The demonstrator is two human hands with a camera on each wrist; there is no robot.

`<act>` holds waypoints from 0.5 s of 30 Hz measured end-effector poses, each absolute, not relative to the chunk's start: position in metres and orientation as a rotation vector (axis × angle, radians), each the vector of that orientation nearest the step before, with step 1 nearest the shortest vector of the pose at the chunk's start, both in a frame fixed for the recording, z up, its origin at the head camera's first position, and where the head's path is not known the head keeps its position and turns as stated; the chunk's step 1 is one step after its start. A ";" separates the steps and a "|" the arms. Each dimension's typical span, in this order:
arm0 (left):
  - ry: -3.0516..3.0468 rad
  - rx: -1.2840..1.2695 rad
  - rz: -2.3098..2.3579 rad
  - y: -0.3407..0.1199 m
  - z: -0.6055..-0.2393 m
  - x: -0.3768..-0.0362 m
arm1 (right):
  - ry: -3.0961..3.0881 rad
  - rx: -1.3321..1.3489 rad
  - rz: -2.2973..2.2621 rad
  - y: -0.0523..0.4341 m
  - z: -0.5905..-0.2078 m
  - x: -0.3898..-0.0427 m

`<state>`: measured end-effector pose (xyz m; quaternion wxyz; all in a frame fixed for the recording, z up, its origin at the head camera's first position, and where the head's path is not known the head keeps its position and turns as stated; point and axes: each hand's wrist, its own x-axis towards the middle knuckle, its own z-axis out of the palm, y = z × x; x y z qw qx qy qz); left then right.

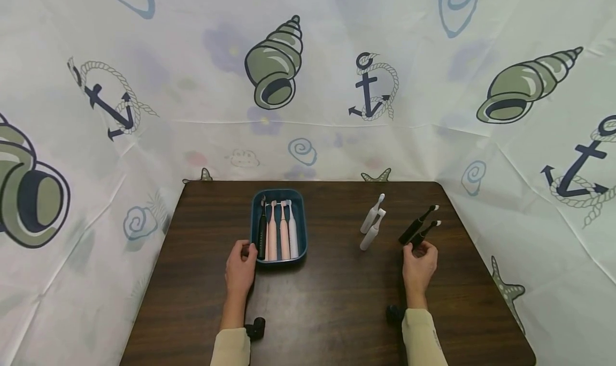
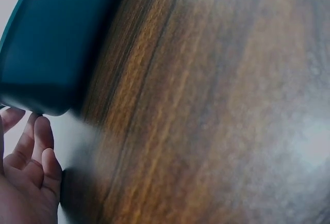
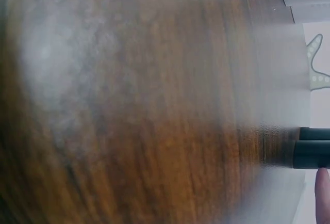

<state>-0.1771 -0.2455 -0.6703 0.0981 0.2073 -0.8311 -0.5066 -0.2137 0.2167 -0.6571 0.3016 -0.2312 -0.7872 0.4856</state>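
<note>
My left hand (image 1: pixel 240 269) holds the near left corner of a dark blue tray (image 1: pixel 302 232), and in the left wrist view its fingertips meet the tray's lower corner (image 2: pixel 46 87). Inside lie a black electric toothbrush (image 1: pixel 262 232), pink ones (image 1: pixel 272 235) and a white one (image 1: pixel 293 232), heads toward the far end. On the right, my right hand (image 1: pixel 420 269) pinches the nearer of two black electric toothbrushes (image 1: pixel 420 238), low on its handle. Just behind it stands the other black toothbrush (image 1: pixel 411 229). A fingertip (image 3: pixel 322 188) touches the black handle (image 3: pixel 312 154) in the right wrist view.
Two white electric toothbrushes (image 1: pixel 370 235) stand upright between the tray and the black pair. All sit on a dark wood table (image 1: pixel 327 302), with a patterned cloth (image 1: pixel 327 141) hanging behind and at the sides.
</note>
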 end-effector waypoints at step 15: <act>-2.437 0.616 -1.514 -0.245 -0.669 -0.178 | -2.118 -0.578 1.303 0.217 -0.655 -0.213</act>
